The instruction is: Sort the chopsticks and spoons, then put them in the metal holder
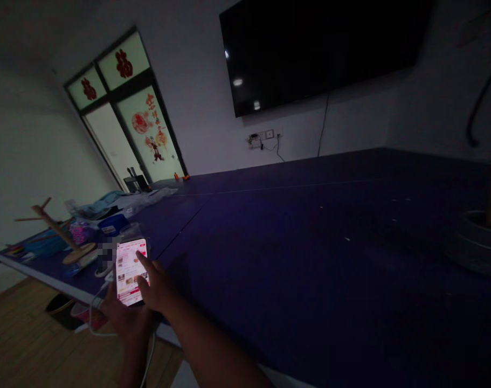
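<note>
A smartphone with a bright screen, showing a pink and white page of small pictures, is tilted upright near the table's left front edge. My left hand is closed around its lower end from below. Over the screen is my right hand, its index finger and thumb apart at the right side of the display, with nothing held. Whether a fingertip presses the glass cannot be made out. A white cable loops down beside the phone and past my left wrist.
On the dark blue table, a wooden stand, a blue tape-like roll and plastic bags lie left. A round grey container stands right. Bins are below the left edge. A television hangs on the wall.
</note>
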`<state>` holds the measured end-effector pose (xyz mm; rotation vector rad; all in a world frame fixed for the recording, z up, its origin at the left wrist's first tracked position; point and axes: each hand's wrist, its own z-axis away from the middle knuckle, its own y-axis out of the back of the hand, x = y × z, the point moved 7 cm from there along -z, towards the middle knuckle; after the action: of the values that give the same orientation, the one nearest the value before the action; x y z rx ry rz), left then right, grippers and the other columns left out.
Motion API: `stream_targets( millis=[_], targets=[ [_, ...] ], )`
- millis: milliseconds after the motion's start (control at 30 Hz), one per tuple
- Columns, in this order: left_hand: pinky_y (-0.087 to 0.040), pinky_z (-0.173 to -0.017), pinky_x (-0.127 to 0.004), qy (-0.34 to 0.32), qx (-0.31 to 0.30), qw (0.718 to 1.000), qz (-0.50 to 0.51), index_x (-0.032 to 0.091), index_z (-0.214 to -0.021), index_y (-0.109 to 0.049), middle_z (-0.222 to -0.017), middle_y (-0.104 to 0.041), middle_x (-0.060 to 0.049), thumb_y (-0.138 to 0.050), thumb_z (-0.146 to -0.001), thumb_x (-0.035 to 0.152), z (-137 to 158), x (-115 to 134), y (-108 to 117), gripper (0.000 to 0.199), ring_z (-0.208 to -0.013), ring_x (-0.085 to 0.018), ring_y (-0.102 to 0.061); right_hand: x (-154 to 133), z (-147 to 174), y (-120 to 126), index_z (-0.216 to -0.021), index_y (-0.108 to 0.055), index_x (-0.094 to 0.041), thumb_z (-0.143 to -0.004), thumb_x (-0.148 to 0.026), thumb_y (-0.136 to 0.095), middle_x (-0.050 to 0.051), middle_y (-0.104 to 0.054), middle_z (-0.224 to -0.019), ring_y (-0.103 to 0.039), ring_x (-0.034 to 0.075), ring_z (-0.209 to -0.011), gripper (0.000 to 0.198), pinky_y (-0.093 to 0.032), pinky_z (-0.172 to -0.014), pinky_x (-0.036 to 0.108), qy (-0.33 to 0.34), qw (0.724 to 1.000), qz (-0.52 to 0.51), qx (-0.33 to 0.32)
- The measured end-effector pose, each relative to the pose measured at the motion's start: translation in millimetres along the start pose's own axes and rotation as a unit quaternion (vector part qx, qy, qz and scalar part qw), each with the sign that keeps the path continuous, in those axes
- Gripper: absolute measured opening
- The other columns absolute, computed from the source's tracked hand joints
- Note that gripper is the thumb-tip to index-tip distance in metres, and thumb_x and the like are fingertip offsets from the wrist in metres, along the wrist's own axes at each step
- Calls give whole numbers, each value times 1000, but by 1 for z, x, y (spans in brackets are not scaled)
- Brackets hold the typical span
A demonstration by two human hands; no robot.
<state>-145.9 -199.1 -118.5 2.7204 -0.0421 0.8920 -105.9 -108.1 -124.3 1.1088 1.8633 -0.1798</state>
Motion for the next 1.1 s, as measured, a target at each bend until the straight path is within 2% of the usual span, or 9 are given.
stream_targets(
  millis=[200, 333, 433, 567, 667, 733, 833, 1100],
  targets=[
    [-54, -62, -41, -18, -10, 999, -38, 14, -100, -57, -83, -66, -10, -65, -54, 37, -3, 5, 0, 52, -65, -25, -64, 1, 1, 0, -142, -21, -33, -76, -12, -53, 5, -49, -113, -52, 20, -101, 76, -47, -86, 36, -1, 1000, -14, -3],
    [-54, -63, -41, -42, 12, 999, -32, 15, -95, -59, -82, -66, -9, -65, -54, 40, -2, 13, 3, 48, -66, -26, -64, 1, 2, 0, -142, -22, -31, -75, -11, -53, 6, -51, -113, -54, 20, -98, 76, -48, -84, 36, -3, 1000, -27, -5],
    [-54, -60, -37, -41, 4, 999, -22, 16, -95, -58, -82, -67, -8, -64, -55, 38, -3, 19, 3, 46, -63, -23, -64, 1, 2, 0, -142, -22, -30, -75, -12, -53, 7, -50, -119, -54, 21, -103, 76, -48, -86, 36, -11, 999, -44, -9],
    [-54, -64, -39, -24, 3, 999, -20, 16, -96, -57, -89, -66, -8, -64, -56, 37, -3, 21, 4, 46, -68, -23, -64, 5, 2, -1, -145, -11, -25, -74, -13, -55, 10, -48, -130, -50, 23, -115, 85, -45, -93, 37, -33, 996, -80, -17],
    [-54, -64, -42, -9, 11, 1000, -24, 14, -97, -58, -85, -65, -9, -66, -53, 38, -3, 16, 5, 51, -67, -24, -63, 10, 2, -3, -146, -4, -18, -73, -15, -57, 12, -52, -129, -53, 23, -114, 91, -47, -91, 37, -69, 992, -100, -27],
    [-54, -62, -40, 0, 9, 1000, -25, 13, -97, -58, -80, -65, -8, -68, -51, 38, -3, 13, 4, 54, -64, -24, -62, 13, 2, -4, -145, -11, -17, -72, -16, -58, 11, -55, -126, -56, 22, -110, 87, -49, -88, 35, -85, 990, -106, -38],
    [-54, -61, -39, -2, 11, 999, -33, 14, -97, -58, -81, -65, -7, -70, -49, 36, -2, 11, 4, 55, -64, -23, -62, 10, 1, -4, -140, -25, -21, -71, -13, -58, 7, -57, -125, -58, 20, -108, 77, -50, -88, 32, -73, 989, -119, -46],
    [-53, -64, -39, 1, 14, 999, -29, 13, -97, -59, -82, -65, -8, -70, -50, 36, 0, 0, 3, 54, -66, -24, -62, 7, 1, 0, -137, -30, -24, -69, -10, -59, 6, -57, -125, -59, 19, -106, 75, -51, -86, 31, -72, 988, -133, -37]
  ],
)
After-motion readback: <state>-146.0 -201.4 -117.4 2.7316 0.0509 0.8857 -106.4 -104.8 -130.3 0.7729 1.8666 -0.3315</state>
